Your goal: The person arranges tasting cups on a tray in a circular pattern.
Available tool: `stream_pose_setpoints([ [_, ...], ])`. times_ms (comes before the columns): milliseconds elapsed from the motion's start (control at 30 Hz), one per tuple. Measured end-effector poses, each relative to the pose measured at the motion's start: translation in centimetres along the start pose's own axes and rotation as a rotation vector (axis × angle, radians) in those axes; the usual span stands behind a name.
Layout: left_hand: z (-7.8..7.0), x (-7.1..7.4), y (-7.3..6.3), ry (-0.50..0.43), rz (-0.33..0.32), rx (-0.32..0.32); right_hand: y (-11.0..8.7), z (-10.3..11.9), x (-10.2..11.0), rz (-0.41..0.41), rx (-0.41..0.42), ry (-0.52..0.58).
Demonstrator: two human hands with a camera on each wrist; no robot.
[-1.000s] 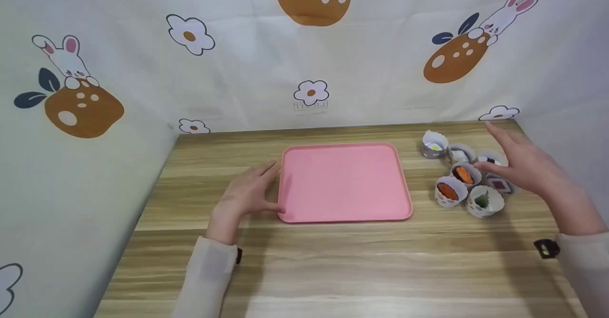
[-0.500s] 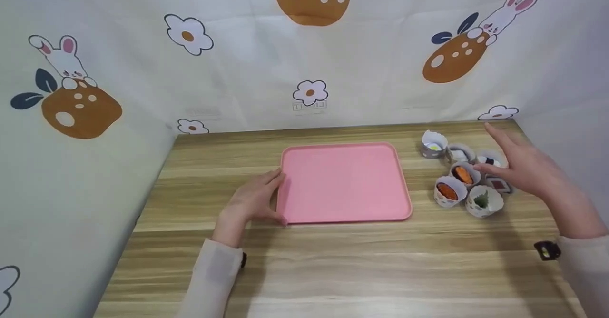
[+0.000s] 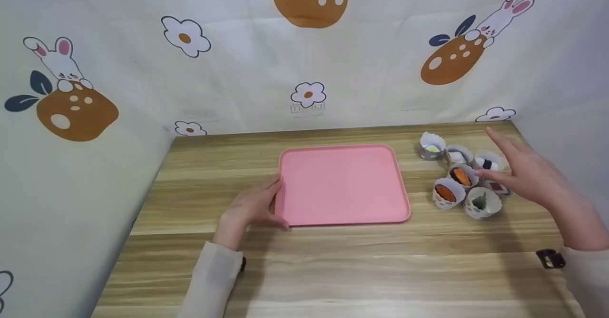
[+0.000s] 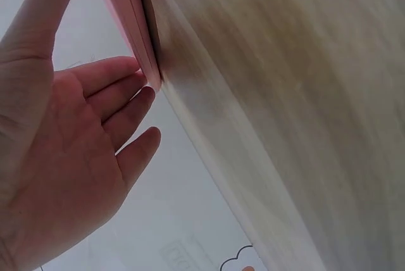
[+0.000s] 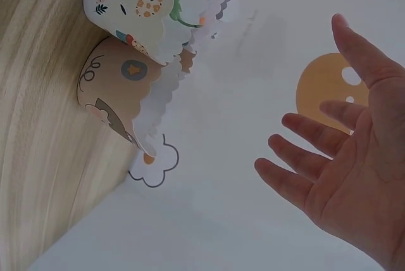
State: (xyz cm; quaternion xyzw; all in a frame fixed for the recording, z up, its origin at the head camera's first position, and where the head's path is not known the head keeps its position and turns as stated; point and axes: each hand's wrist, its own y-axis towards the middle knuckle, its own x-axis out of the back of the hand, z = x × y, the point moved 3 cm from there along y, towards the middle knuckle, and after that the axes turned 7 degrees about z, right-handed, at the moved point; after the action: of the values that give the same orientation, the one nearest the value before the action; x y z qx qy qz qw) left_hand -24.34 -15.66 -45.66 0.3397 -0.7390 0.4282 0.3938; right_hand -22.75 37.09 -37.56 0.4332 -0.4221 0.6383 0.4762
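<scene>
A pink rectangular tray [image 3: 340,184] lies flat on the wooden table. My left hand [image 3: 252,203] is at its left side, thumb near the front corner and fingers along the left edge. In the left wrist view, the fingertips of the left hand [image 4: 82,138] come right up to the tray's rim [image 4: 136,24], fingers fairly straight. My right hand [image 3: 535,175] hovers over a cluster of paper cups with fingers spread, holding nothing. Orange-topped sushi sits in one cup [image 3: 461,176], a red-orange piece in another cup [image 3: 447,195], and something green in the front cup [image 3: 481,203].
Farther back are a cup [image 3: 432,147] with a yellow spot inside and a cup [image 3: 458,156] with white contents. Patterned cups [image 5: 126,5] with scalloped rims stand upright below the right hand. A printed cloth wall [image 3: 247,70] borders the table's back and sides.
My left hand has shifted slightly right and toward me, closing up to the tray's left edge and front corner. The right hand stays nearly in place over the cups.
</scene>
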Motion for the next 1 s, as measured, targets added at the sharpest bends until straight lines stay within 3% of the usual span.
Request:
stream_pose_setpoints([
  [467, 0.2, -0.5, 0.1, -0.032, -0.007, 0.016, -1.4, -1.0, -0.7, -0.033, 0.003, 0.053],
  [1000, -0.1, -0.1, 0.2, 0.038, -0.006, 0.028, -2.1, -5.6, -2.3, -0.134, 0.032, 0.241],
])
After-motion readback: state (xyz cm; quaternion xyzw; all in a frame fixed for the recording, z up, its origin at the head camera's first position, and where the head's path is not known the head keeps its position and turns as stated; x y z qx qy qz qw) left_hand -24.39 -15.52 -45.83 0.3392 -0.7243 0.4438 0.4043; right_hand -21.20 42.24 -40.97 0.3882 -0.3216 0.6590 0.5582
